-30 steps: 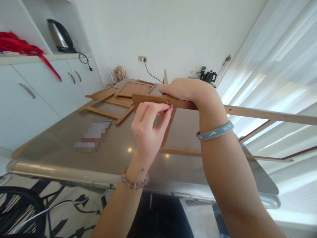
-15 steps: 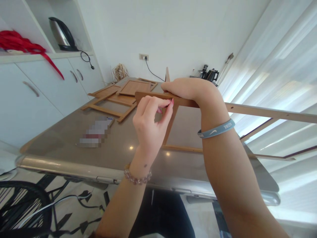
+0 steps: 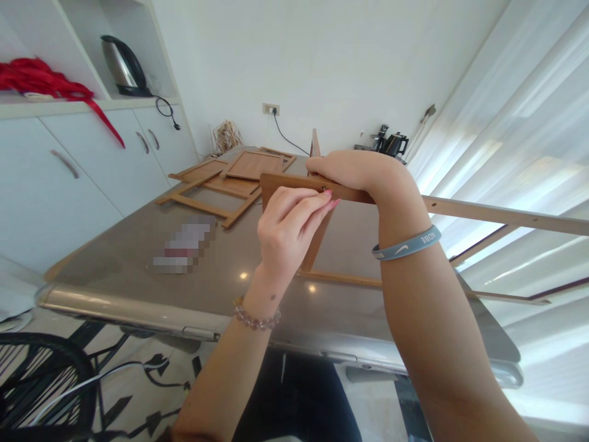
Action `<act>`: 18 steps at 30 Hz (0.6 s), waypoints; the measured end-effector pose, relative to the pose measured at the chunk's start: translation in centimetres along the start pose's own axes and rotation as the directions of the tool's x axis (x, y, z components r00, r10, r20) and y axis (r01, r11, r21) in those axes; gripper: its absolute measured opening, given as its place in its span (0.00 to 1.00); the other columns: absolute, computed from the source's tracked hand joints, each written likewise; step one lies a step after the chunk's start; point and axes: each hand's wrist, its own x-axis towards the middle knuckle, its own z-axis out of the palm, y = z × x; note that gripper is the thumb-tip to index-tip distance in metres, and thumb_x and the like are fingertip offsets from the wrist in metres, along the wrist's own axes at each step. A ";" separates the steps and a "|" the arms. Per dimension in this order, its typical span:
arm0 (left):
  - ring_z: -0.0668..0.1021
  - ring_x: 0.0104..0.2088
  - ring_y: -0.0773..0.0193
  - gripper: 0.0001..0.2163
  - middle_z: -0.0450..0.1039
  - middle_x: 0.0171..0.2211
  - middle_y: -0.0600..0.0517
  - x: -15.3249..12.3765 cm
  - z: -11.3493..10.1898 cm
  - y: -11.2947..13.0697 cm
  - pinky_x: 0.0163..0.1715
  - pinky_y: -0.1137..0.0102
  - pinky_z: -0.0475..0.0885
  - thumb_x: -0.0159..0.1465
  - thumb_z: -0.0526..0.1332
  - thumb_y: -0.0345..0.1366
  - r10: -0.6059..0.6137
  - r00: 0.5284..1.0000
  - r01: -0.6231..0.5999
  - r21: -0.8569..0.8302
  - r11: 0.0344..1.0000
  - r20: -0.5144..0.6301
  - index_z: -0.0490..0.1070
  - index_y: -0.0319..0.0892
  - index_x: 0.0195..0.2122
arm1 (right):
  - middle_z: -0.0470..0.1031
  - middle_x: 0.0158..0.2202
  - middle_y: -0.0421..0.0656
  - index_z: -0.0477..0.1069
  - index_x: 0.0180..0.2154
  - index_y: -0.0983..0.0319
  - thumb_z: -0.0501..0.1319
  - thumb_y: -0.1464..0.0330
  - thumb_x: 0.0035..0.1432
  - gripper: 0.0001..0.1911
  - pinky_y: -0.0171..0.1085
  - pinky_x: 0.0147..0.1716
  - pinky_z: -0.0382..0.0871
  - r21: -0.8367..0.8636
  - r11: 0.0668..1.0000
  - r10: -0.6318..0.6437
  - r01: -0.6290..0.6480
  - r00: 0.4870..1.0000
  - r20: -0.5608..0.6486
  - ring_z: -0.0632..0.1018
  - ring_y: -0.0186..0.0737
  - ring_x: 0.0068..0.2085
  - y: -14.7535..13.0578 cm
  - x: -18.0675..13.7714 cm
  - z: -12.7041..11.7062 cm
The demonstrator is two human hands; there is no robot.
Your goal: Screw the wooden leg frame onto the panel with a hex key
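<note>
Fingers of the right hand (image 3: 356, 169) are hidden behind the rail; its grip is clasped over the top edge. The left hand (image 3: 283, 230) has thumb and forefinger drawn close at a dark hole (image 3: 324, 188); whether that grip pinches a small part cannot be told. A flat item (image 3: 184, 245) left of centre is pixelated and unreadable.

The wooden frame (image 3: 488, 215) stands on edge from the centre to the right border, where it is cut off. It is brown, with a rounded near corner, holes along the rail and crosspieces below. The right forearm, wearing a blue wristband (image 3: 407, 244), crosses in front of it and blocks part of the rail.

Further wooden panels (image 3: 255, 164) lie overlapping on the grey surface (image 3: 115, 264), upper centre-left. A kettle (image 3: 123, 64) occupies a shelf, upper left; a white curtain (image 3: 529, 123) fills the right side.
</note>
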 end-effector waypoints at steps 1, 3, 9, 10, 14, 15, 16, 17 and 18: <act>0.78 0.33 0.69 0.04 0.79 0.32 0.53 0.0 -0.1 0.0 0.35 0.72 0.75 0.61 0.67 0.29 -0.003 1.000 0.003 -0.007 1.000 0.014 0.77 0.43 0.37 | 0.75 0.33 0.46 0.72 0.37 0.62 0.47 0.61 0.61 0.18 0.42 0.40 0.68 0.010 0.999 0.049 -0.050 0.998 0.038 0.77 0.48 0.39 -0.2 -0.1 -0.2; 0.78 0.34 0.69 0.04 0.80 0.34 0.53 0.0 -0.3 0.2 0.37 0.72 0.75 0.62 0.66 0.30 -0.032 0.999 0.032 -0.018 0.999 0.038 0.77 0.43 0.38 | 0.75 0.33 0.46 0.72 0.38 0.61 0.46 0.60 0.62 0.19 0.43 0.39 0.68 0.021 0.993 0.111 -0.113 0.990 0.085 0.77 0.48 0.39 -0.4 -0.4 -0.4; 0.80 0.34 0.69 0.03 0.81 0.34 0.53 0.6 -0.7 0.8 0.37 0.73 0.75 0.65 0.63 0.32 -0.247 0.965 0.257 -0.143 0.956 0.082 0.77 0.42 0.36 | 0.73 0.30 0.46 0.71 0.34 0.61 0.47 0.61 0.62 0.17 0.41 0.37 0.67 0.007 0.996 0.090 -0.091 0.994 0.063 0.77 0.48 0.37 -0.5 -0.6 -0.4; 0.80 0.33 0.69 0.03 0.81 0.34 0.53 0.7 -0.8 0.8 0.36 0.73 0.75 0.65 0.64 0.32 -0.251 0.963 0.262 -0.137 0.955 0.096 0.77 0.42 0.36 | 0.73 0.29 0.46 0.71 0.34 0.61 0.48 0.61 0.62 0.17 0.41 0.36 0.67 -0.002 0.996 0.091 -0.091 0.994 0.057 0.77 0.48 0.37 -0.5 -0.5 -0.4; 0.79 0.32 0.69 0.01 0.81 0.32 0.54 0.8 -0.9 0.6 0.37 0.72 0.74 0.63 0.65 0.32 -0.148 0.985 0.153 -0.056 0.987 0.088 0.77 0.43 0.34 | 0.73 0.27 0.46 0.72 0.35 0.61 0.48 0.62 0.62 0.16 0.41 0.34 0.66 -0.020 0.996 0.090 -0.089 0.995 0.043 0.76 0.47 0.33 -0.5 -0.4 -0.3; 0.79 0.32 0.69 0.02 0.80 0.32 0.54 0.7 -0.8 0.5 0.37 0.72 0.74 0.63 0.65 0.31 -0.125 0.990 0.128 -0.042 0.991 0.072 0.77 0.44 0.34 | 0.73 0.26 0.46 0.72 0.35 0.60 0.48 0.62 0.62 0.16 0.41 0.33 0.66 -0.012 0.996 0.089 -0.088 0.995 0.046 0.76 0.46 0.32 -0.5 -0.4 -0.2; 0.79 0.32 0.68 0.02 0.80 0.32 0.54 0.6 -0.8 0.5 0.37 0.71 0.74 0.63 0.65 0.31 -0.116 0.992 0.118 -0.036 0.992 0.055 0.77 0.44 0.35 | 0.73 0.26 0.46 0.73 0.35 0.60 0.47 0.62 0.62 0.17 0.42 0.33 0.66 -0.004 0.996 0.087 -0.087 0.995 0.050 0.75 0.46 0.30 -0.4 -0.3 -0.2; 0.79 0.32 0.68 0.02 0.80 0.33 0.54 0.5 -0.7 0.4 0.37 0.71 0.74 0.63 0.65 0.31 -0.119 0.992 0.121 -0.040 0.992 0.041 0.77 0.44 0.35 | 0.74 0.26 0.46 0.73 0.35 0.59 0.47 0.62 0.62 0.17 0.42 0.33 0.66 -0.002 0.996 0.086 -0.086 0.995 0.054 0.75 0.45 0.30 -0.3 -0.3 -0.1; 0.79 0.32 0.68 0.02 0.80 0.33 0.54 0.4 -0.6 0.4 0.37 0.71 0.75 0.63 0.65 0.31 -0.133 0.991 0.134 -0.051 0.990 0.029 0.77 0.44 0.35 | 0.74 0.26 0.46 0.73 0.35 0.59 0.47 0.62 0.62 0.18 0.42 0.33 0.66 -0.008 0.997 0.083 -0.083 0.995 0.058 0.74 0.45 0.29 -0.2 -0.2 0.0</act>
